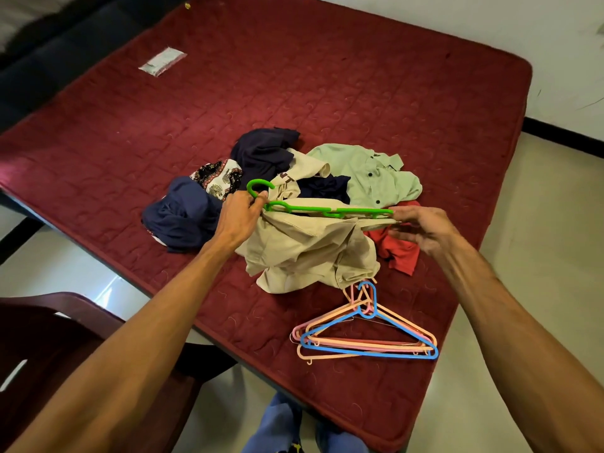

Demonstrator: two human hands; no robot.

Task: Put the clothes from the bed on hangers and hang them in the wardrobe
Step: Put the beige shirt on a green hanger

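mattress (359, 93): mid-view, floor (539, 256) left, right and in front
clothes heap (323, 188): on the mattress, centre
held hanger (327, 211): over the heap's near edge, hook leftward; left hand (240, 214) at the hook end, right hand (421, 228) at the other
shirt (307, 250): draped under the held hanger, lower part on the mattress
stack of hangers (366, 335): on the mattress, just before the shirt
packet (162, 62): on the mattress, far left, well apart from the heap
chair (49, 338): on the floor, near left

The left hand (240, 212) is gripping the green hanger (327, 211) just below its hook, while the blurred right hand (421, 228) is pinching the beige shirt (307, 250) at the hanger's far end. Other clothes (376, 178) are lying heaped on the red bed (327, 76), with a stack of hangers (369, 335) resting nearer its front edge.
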